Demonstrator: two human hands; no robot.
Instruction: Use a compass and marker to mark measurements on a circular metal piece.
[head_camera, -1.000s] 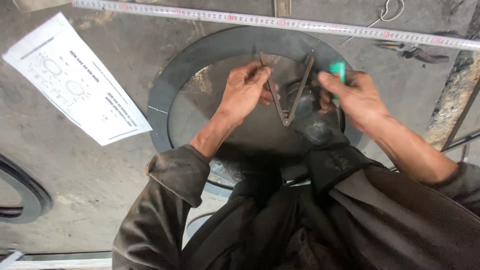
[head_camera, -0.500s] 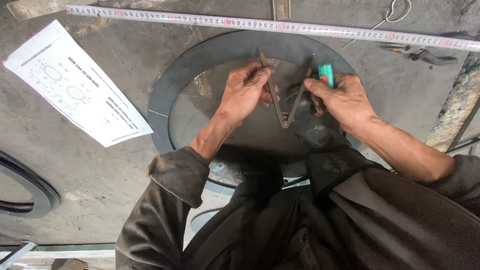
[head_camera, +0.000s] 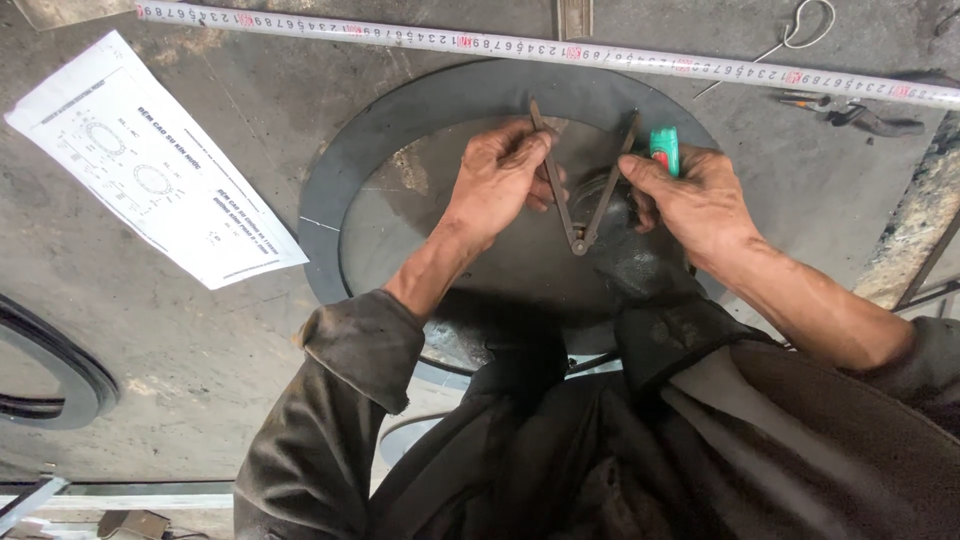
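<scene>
Steel dividers (head_camera: 582, 190) held in both hands over a dark ring (head_camera: 330, 190).

Left hand (head_camera: 500, 180) pinches one leg of the dividers, fingers curled shut around it; right hand (head_camera: 695, 200) grips the other leg and also holds a green marker (head_camera: 664, 150). Ring lies flat on the grey bench (head_camera: 150, 340), between a tape (head_camera: 400, 35) and the person's knees. Drawing (head_camera: 150, 170) sits left of it.

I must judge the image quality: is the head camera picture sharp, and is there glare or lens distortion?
Head view: even, soft light, no strong glare; both hands, left and right, and the metal dividers look sharp; the measuring tape bows slightly, so there is some wide-angle distortion; the dark clothing at the bottom shows little detail.
</scene>
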